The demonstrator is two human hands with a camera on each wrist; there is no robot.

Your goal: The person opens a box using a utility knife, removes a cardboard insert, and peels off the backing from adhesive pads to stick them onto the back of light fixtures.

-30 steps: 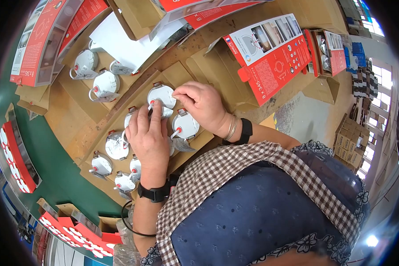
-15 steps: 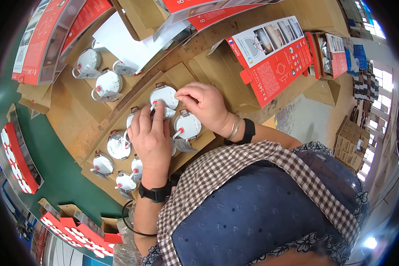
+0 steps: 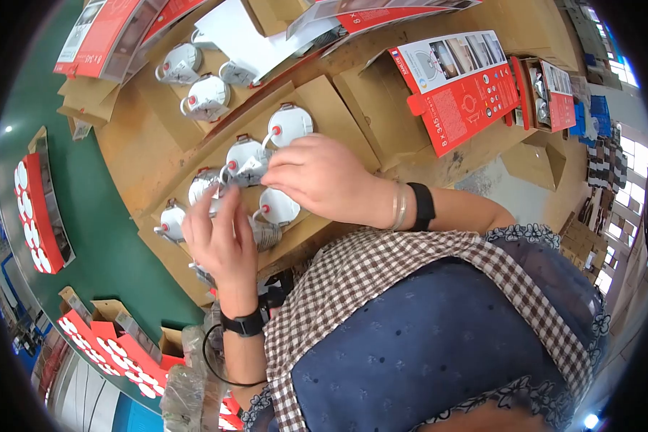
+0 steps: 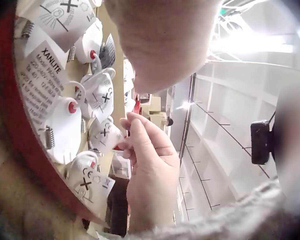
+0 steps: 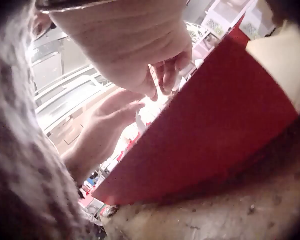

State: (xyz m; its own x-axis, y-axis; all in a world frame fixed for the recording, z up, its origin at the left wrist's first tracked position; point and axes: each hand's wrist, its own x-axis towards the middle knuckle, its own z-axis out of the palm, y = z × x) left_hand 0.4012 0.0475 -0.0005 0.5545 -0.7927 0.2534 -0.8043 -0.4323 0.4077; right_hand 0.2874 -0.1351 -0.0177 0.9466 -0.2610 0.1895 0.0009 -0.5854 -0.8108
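Several white round downlights with red cable glands, spring clips and paper labels lie in a cardboard tray (image 3: 333,103). In the head view, my right hand (image 3: 331,180) pinches at the paper label (image 3: 252,171) on the second downlight (image 3: 243,151) of the far row. The left wrist view also shows its thumb and forefinger together beside a labelled downlight (image 4: 104,134). My left hand (image 3: 223,241) hovers over the nearer downlights, its fingers loosely extended and blurred. Beyond both hands sits the end downlight (image 3: 291,124). To their near side is another downlight (image 3: 279,207).
A second cardboard tray with downlights (image 3: 209,93) stands behind, beside a white sheet (image 3: 248,39). Red printed boxes (image 3: 461,86) stand at the back and right. More red boxes (image 3: 32,216) rest on the green surface (image 3: 115,245) at left.
The head view has shifted. My right hand has moved from the end downlight to the second one in the row. My left hand has come off the end downlight, toward the left and nearer me.
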